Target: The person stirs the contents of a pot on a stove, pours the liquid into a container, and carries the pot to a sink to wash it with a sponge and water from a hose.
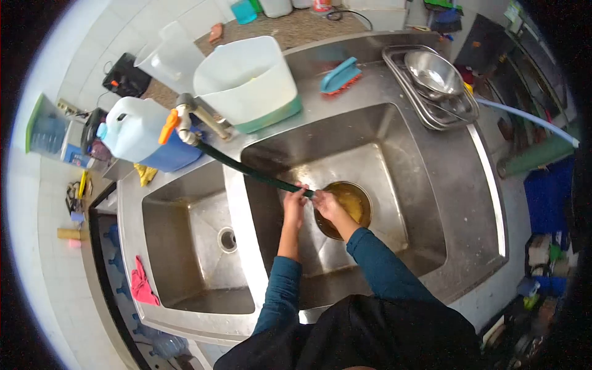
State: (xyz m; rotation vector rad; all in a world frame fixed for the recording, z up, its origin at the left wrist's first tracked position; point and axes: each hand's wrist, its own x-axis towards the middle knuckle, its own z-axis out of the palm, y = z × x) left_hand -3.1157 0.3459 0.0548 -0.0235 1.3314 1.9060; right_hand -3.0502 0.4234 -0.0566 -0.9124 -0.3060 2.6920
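Note:
A dark green hose (pixel 246 169) runs from the metal tap with the orange lever (pixel 184 120) to the right basin. My left hand (pixel 295 206) is closed round the hose near its free end. Right beside it, my right hand (pixel 327 203) has its fingers closed at the hose's tip. Beneath my right hand, a round metal bowl (pixel 367 206) with yellowish liquid stands in the right basin (pixel 394 185), partly hidden by that hand.
Behind the basins stand a white tub (pixel 240 74) with green liquid, a jug of blue liquid (pixel 139 132) and a blue brush (pixel 339 75). Metal trays (pixel 425 111) with a steel bowl (pixel 433 73) lie at back right. A pink cloth (pixel 142 283) hangs by the left basin (pixel 191 246).

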